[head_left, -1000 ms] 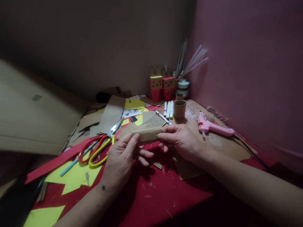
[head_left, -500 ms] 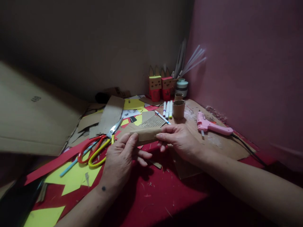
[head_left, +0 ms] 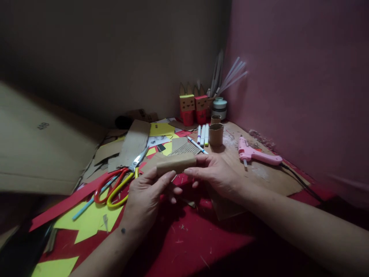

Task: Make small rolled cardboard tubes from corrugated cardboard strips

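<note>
A narrow strip of brown cardboard (head_left: 176, 164) is stretched between my two hands, above the red cloth (head_left: 178, 238). My left hand (head_left: 148, 194) grips its left end, with the thumb along the lower edge. The right end is pinched between the thumb and fingers of my right hand (head_left: 216, 173). Left of my left hand lie scissors (head_left: 117, 188) with one red and one yellow handle loop. Just beyond the strip lies a piece of corrugated cardboard (head_left: 187, 148), and a marker (head_left: 197, 145) rests beside it.
A pink glue gun (head_left: 256, 153) lies on a cardboard sheet (head_left: 276, 181) at right, its cord trailing. Cardboard tubes (head_left: 216, 134), capped markers (head_left: 203, 135) and two red figures with cardboard heads (head_left: 186, 105) stand or lie behind. A large cardboard box (head_left: 43, 154) occupies the left.
Both thumbs have shifted down to the strip's lower edge, and more of its face shows. The view has moved slightly; the strip stays between my hands.
</note>
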{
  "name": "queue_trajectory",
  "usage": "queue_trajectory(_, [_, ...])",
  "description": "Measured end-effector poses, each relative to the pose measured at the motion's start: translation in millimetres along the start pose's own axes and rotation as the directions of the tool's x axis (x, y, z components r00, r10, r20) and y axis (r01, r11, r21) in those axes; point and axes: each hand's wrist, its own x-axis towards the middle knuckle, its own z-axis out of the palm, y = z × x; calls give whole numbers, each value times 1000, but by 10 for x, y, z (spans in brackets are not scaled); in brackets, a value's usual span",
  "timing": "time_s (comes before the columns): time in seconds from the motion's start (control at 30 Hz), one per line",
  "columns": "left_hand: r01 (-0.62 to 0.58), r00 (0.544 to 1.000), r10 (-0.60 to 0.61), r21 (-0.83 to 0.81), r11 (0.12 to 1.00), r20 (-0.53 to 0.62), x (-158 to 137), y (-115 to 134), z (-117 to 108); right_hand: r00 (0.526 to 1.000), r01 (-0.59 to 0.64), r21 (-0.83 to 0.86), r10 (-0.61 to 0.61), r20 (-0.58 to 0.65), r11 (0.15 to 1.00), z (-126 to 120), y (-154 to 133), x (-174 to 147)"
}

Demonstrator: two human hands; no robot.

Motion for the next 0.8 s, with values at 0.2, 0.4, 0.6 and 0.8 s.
queue_trajectory(0.2, [-162, 981, 172, 103, 981, -90, 3, 53, -28, 998, -9, 174, 19, -53, 985, -107, 83, 94])
queue_trajectory(0.4, [-221, 956, 236, 102, 970, -176, 6, 118, -134, 991, -95, 395, 122, -45, 914, -208, 75, 143])
queue_trajectory(0.6, [-198, 976, 204, 82, 977, -79, -13, 102, -99, 979, -176, 461, 205, -13, 870, -190, 74, 131])
queue_trajectory(0.8, [-387, 898, 434, 342, 856, -69, -70, 72, -88, 978, -174, 418, 206, -32, 892, -178, 81, 126])
